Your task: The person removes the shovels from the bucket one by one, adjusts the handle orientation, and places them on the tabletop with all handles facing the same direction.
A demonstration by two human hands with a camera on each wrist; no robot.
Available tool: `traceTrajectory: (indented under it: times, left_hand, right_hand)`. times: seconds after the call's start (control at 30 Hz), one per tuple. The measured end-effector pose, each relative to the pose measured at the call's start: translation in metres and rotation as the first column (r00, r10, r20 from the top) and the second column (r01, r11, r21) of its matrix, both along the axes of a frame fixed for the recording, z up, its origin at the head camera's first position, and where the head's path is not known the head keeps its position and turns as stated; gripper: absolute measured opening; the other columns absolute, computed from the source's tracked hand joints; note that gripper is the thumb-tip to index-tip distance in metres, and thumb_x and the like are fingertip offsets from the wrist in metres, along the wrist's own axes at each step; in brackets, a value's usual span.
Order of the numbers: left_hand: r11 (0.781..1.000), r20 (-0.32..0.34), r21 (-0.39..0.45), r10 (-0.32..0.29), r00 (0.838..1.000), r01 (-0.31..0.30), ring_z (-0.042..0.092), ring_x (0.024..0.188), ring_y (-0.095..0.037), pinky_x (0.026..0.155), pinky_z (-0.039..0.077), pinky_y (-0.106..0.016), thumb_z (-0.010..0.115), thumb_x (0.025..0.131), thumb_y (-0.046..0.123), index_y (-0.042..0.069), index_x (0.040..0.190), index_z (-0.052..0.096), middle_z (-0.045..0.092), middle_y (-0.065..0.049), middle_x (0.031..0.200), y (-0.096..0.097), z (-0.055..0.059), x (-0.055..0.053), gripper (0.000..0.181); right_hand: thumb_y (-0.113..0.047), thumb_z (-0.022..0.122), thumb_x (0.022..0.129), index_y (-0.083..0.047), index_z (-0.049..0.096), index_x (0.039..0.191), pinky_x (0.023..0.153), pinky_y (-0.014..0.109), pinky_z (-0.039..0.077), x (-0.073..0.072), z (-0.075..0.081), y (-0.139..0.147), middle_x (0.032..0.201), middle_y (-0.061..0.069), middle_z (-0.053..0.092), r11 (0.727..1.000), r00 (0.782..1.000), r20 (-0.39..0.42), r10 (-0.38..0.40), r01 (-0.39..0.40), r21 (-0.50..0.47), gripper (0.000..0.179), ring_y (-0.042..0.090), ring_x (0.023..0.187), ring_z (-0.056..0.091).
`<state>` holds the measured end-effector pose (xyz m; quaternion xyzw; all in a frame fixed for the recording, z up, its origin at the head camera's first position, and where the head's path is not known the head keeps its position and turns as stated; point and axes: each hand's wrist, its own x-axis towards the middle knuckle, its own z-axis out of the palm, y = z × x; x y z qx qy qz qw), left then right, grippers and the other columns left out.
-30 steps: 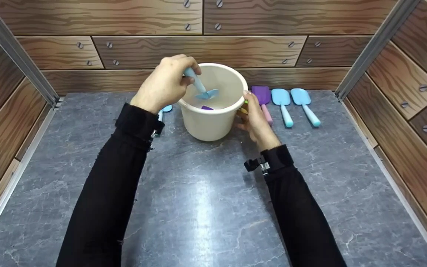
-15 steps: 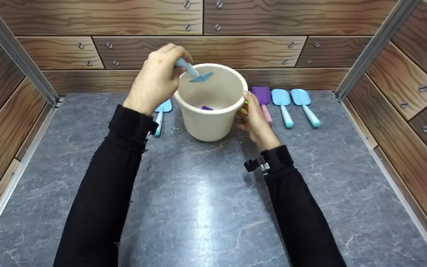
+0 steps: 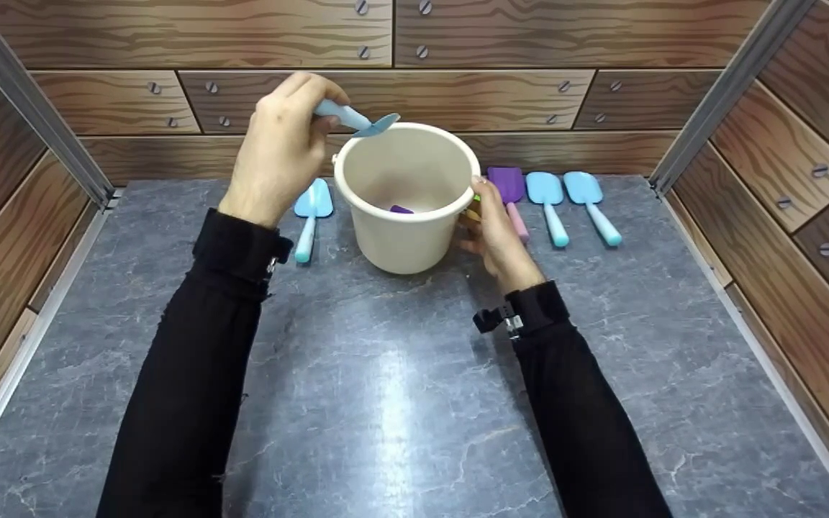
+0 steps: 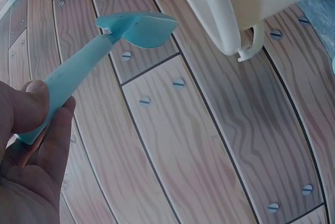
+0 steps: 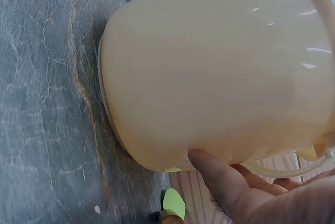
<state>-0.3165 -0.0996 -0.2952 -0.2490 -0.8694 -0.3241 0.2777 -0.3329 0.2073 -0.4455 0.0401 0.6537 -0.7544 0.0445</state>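
My left hand [image 3: 278, 144] holds a small light-blue toy shovel [image 3: 348, 115] by its handle, pinched between thumb and fingers in the left wrist view. The shovel's blade [image 4: 149, 29] points right, above the left rim of a cream plastic bucket [image 3: 407, 241]. My right hand [image 3: 499, 229] grips the bucket's right side, one digit at the rim and others against the outer wall. Inside the bucket a bit of something purple [image 3: 401, 209] shows; the near wall hides the rest of it. The bucket stands upright on the grey marbled table.
Left of the bucket lies a blue shovel [image 3: 312, 212]. To its right lie a purple shovel [image 3: 506, 185] with a pink handle and two blue shovels [image 3: 545, 191]. In the right wrist view a green-tipped tool [image 5: 174, 204] lies partly hidden near the bucket. Wood-patterned walls surround the table [image 3: 386, 388].
My left hand has lifted the shovel out of the bucket and moved it up and left. The blue shovel on the left has come into full view. My right hand and the bucket stay still.
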Motion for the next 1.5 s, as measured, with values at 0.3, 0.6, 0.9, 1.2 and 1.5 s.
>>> traceTrajectory:
  times: [0.3, 0.6, 0.9, 1.2, 1.5]
  left_hand:
    - [0.999, -0.009, 0.008, 0.033, 0.999, -0.033, 0.077, 0.136, -0.033, 0.126, 0.060, -0.040, 0.069, 0.111, -0.005, -0.001, 0.131, 0.079, 0.080, -0.017, 0.138, -0.014, -0.008, -0.003, 0.022]
    - [0.996, -0.023, 0.065, 0.055, 0.998, -0.053, 0.079, 0.129, -0.031, 0.119, 0.063, -0.043, 0.071, 0.110, -0.005, -0.001, 0.129, 0.080, 0.081, -0.016, 0.133, -0.028, -0.020, -0.005, 0.021]
    - [0.988, -0.011, 0.109, 0.115, 0.993, -0.113, 0.078, 0.128, -0.035, 0.118, 0.064, -0.045, 0.070, 0.112, -0.003, -0.004, 0.129, 0.079, 0.080, -0.019, 0.134, -0.041, -0.042, -0.008, 0.019]
    - [0.974, 0.033, 0.143, 0.171, 0.985, -0.174, 0.077, 0.133, -0.038, 0.118, 0.064, -0.048, 0.070, 0.111, -0.006, -0.002, 0.129, 0.080, 0.079, -0.020, 0.137, -0.053, -0.064, -0.011, 0.021]
    - [0.971, 0.081, 0.129, 0.192, 0.978, -0.202, 0.079, 0.129, -0.041, 0.114, 0.066, -0.050, 0.070, 0.113, -0.003, -0.002, 0.132, 0.079, 0.077, -0.021, 0.140, -0.067, -0.083, -0.013, 0.021]
  right_hand:
    - [-0.056, 0.041, 0.118, -0.023, 0.018, 0.187, 0.140, 0.078, 0.033, -0.001, -0.001, 0.001, 0.190, 0.026, 0.033, 1.000, 1.000, 0.006, -0.003, 0.003, 0.010, 0.080, 0.052, 0.176, 0.036]
    - [-0.056, 0.041, 0.118, -0.023, 0.015, 0.187, 0.141, 0.079, 0.032, -0.001, 0.001, -0.001, 0.191, 0.027, 0.030, 1.000, 1.000, 0.010, -0.005, 0.005, 0.006, 0.081, 0.054, 0.176, 0.034]
    - [-0.054, 0.041, 0.118, -0.023, 0.019, 0.186, 0.140, 0.080, 0.032, 0.000, 0.000, 0.000, 0.190, 0.027, 0.033, 1.000, 1.000, 0.003, 0.000, 0.000, 0.008, 0.078, 0.053, 0.175, 0.037]
    - [-0.054, 0.042, 0.118, -0.023, 0.022, 0.185, 0.137, 0.077, 0.039, 0.001, -0.001, 0.001, 0.187, 0.023, 0.038, 1.000, 1.000, -0.008, 0.000, 0.000, 0.007, 0.076, 0.049, 0.171, 0.044]
    - [-0.052, 0.041, 0.118, -0.023, 0.024, 0.183, 0.137, 0.078, 0.039, 0.001, -0.001, 0.001, 0.187, 0.024, 0.039, 1.000, 1.000, -0.008, 0.001, -0.001, 0.004, 0.073, 0.051, 0.172, 0.043]
